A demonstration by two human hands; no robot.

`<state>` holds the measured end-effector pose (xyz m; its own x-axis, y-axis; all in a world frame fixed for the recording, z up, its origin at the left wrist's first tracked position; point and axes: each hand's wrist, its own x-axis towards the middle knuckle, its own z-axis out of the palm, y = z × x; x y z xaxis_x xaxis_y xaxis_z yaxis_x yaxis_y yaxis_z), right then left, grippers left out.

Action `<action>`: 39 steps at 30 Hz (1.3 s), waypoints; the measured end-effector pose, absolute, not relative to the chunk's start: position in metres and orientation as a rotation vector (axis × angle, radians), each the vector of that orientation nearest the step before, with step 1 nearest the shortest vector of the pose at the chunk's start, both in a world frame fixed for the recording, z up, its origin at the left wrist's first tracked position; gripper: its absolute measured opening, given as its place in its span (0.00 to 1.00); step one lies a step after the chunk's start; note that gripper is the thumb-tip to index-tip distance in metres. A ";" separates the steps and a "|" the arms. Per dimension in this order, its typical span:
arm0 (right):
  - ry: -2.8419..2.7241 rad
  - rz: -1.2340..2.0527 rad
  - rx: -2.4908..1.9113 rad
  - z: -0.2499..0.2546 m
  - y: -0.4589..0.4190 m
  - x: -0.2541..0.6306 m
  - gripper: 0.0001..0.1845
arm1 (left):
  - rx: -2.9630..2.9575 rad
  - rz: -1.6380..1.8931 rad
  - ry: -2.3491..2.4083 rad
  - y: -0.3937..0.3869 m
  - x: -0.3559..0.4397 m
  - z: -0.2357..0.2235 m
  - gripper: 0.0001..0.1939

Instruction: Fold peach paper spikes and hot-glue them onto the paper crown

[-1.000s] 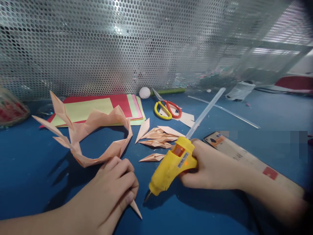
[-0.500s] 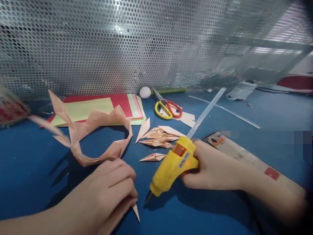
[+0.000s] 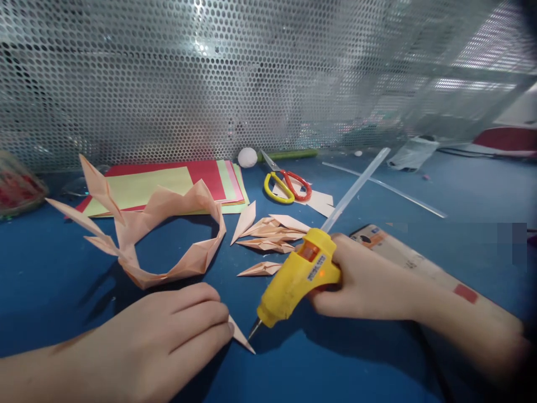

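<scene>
A yellow hot glue gun is gripped in my right hand, a clear glue stick jutting from its back. Its metal nozzle points down at the tip of a folded peach paper piece; whether they touch I cannot tell. My left hand is closed on the other end of that piece, which its fingers mostly hide. Behind my left hand stands a peach folded-paper ring with pointed pieces sticking out on its left side. Several loose folded paper pieces lie between the ring and the glue gun.
Stacked coloured paper lies behind the ring. Scissors rest on paper scraps, near a white ball. A phone lies beneath my right forearm, a spare glue stick behind it. A perforated metal screen closes the back.
My left hand has turned, swinging the paper piece's tip right and up to the nozzle. The glue gun has shifted only slightly.
</scene>
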<state>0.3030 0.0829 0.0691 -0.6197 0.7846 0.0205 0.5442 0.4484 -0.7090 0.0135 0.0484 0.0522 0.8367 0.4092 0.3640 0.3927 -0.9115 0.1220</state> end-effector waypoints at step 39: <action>-2.145 1.096 -1.300 0.073 0.081 0.301 0.10 | 2.719 0.267 0.765 0.054 0.021 0.073 0.15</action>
<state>0.3012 0.0810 0.0725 -0.4861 0.8721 -0.0562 0.5566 0.2594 -0.7893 0.0207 0.0541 0.0730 0.8406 0.5333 0.0951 0.4770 -0.8119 0.3368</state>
